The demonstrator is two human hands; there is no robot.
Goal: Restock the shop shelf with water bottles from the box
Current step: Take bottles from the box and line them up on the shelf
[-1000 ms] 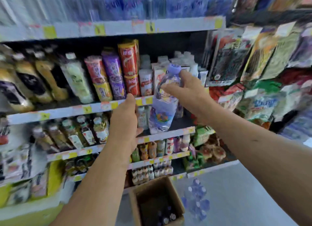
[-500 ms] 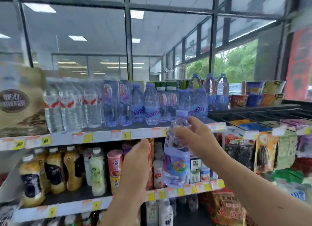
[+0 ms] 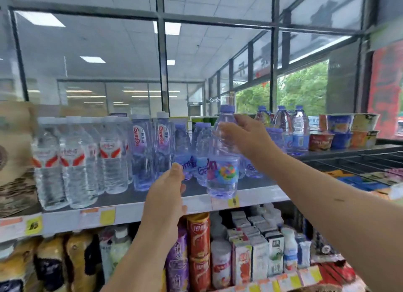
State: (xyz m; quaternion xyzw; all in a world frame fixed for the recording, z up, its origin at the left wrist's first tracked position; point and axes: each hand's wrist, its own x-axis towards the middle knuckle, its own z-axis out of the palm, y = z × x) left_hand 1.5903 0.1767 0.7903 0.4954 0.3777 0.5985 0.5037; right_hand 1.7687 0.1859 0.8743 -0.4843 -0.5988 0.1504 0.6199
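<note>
My right hand [image 3: 246,139] grips the neck and shoulder of a clear water bottle [image 3: 223,160] with a blue cap and a colourful label. The bottle is upright, its base at the front edge of the top shelf [image 3: 152,211]. My left hand [image 3: 165,195] is raised in front of the shelf edge, to the left of the bottle, holding nothing, its fingertips near the blue-label bottles [image 3: 185,152] standing on the shelf. The box is out of view.
Red-label water bottles [image 3: 76,160] fill the left of the top shelf beside a brown bag [image 3: 13,152]. Larger blue bottles [image 3: 294,128] and instant noodle cups [image 3: 340,132] stand at the right. Drinks and cartons [image 3: 250,248] fill the shelf below.
My view has tilted up from the lower shelves and box to the top shelf. My right hand has lifted the bottle to the top shelf's front edge; my left hand rose alongside.
</note>
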